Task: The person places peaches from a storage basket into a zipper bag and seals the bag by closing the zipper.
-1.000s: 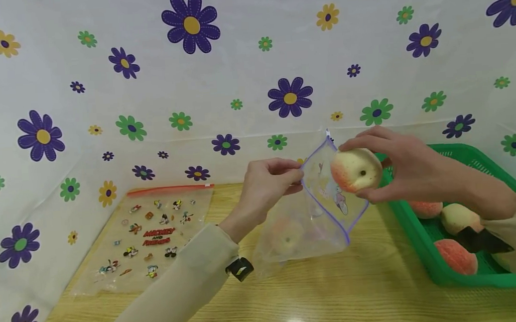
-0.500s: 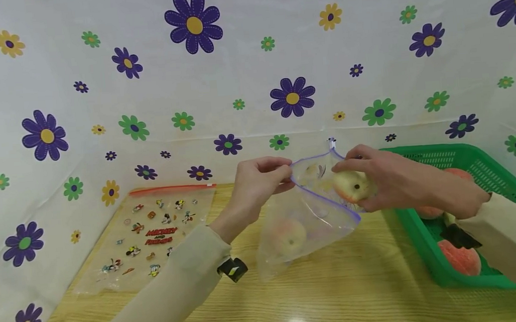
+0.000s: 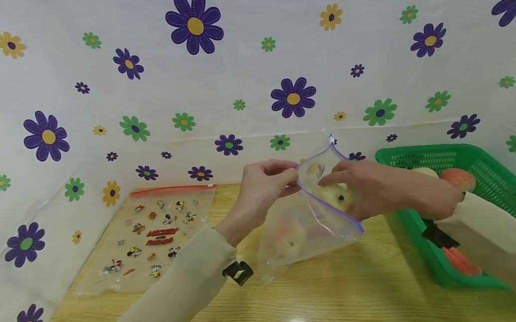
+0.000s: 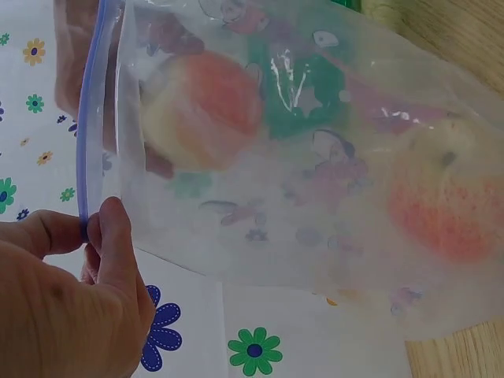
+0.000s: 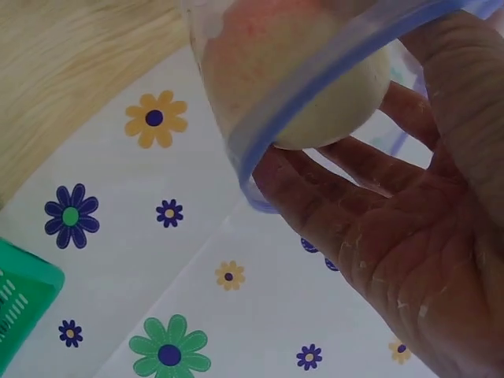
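Note:
My left hand (image 3: 266, 183) pinches the purple-edged mouth of a clear zip bag (image 3: 319, 239), holding it open above the table. My right hand (image 3: 372, 183) grips a pale peach (image 3: 336, 195) with a red blush, and its fingertips are inside the bag's mouth. In the right wrist view the fingers curl under this peach (image 5: 339, 110), which sits partly behind the bag's blue-purple rim (image 5: 315, 90). Another peach (image 3: 290, 236) rests low in the bag; the left wrist view shows it blurred through the plastic. The white slider (image 3: 331, 140) stands at the bag's far corner.
A green basket (image 3: 427, 264) on the right contains several peaches, among them a red one (image 3: 458, 181); my right forearm covers part of it. Flat on the left lies a second zip bag (image 3: 155, 238) with a red top edge and cartoon prints. Flowered cloth (image 3: 242, 62) rises behind the wooden table (image 3: 330, 300).
My right hand has carried the peach left and down, from in front of the bag's opening into its mouth. My left hand has kept its pinch on the rim, shifting only slightly.

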{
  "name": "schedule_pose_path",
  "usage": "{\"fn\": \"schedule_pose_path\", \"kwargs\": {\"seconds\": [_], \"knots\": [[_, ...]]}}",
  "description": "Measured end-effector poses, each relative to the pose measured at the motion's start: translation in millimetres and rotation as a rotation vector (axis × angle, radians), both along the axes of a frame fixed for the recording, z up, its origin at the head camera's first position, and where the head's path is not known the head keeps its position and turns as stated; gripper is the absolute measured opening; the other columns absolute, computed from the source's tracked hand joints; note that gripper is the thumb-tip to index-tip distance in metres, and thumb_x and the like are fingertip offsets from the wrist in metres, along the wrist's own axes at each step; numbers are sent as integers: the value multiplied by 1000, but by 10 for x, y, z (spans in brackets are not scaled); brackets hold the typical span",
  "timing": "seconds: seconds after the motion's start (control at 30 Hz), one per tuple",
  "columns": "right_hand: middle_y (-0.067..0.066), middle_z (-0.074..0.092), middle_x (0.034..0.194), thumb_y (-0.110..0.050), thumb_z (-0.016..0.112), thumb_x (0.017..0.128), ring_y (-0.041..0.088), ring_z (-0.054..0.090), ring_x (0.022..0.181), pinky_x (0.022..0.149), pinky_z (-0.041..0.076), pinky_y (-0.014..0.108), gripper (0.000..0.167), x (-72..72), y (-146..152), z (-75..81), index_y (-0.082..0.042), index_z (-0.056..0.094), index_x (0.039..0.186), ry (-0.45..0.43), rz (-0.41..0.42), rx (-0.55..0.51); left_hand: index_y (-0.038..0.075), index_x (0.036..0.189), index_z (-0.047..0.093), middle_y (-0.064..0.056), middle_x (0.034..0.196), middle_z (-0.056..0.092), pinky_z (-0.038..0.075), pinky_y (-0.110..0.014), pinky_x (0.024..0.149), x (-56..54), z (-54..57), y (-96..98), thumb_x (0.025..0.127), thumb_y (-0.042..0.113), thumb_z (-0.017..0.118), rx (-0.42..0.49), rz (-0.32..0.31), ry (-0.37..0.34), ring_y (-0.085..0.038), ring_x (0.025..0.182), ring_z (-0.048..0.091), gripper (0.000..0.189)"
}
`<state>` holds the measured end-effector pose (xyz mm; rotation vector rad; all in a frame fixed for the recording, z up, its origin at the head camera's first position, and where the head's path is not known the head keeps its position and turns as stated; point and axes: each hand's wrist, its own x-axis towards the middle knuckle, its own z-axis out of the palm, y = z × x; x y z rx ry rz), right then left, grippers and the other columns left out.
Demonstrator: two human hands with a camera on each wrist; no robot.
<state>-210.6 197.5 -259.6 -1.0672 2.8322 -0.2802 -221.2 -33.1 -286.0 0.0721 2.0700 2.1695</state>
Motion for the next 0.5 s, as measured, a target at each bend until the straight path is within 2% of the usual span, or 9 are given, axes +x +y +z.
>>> {"fn": "schedule_pose_path", "kwargs": {"seconds": [0.17,0.33,0.5], "knots": [[15,65,135,-29,86,82,36,64,118,95,58,55,59,-28,47,-44,-13,65,136,-23,-8,33,-1,109,75,-17,111,71,64,-33,81,3,-16,-10,92,0,67,-8,8,-3,-17,81,70,19],[16,57,142,-36,87,81,40,59,125,98,54,63,73,-19,64,-70,-20,57,146,-58,-47,42,-3,111,73,-12,103,71,65,-33,80,2,-50,-22,92,1,67,-25,13,-24,-17,79,70,21],[19,53,146,-37,88,78,42,57,126,100,53,65,78,-5,76,-88,-18,57,146,-38,-64,31,-2,113,72,-10,99,70,65,-33,80,-6,-63,-26,92,2,67,-43,10,-21,-18,78,70,22]]}}
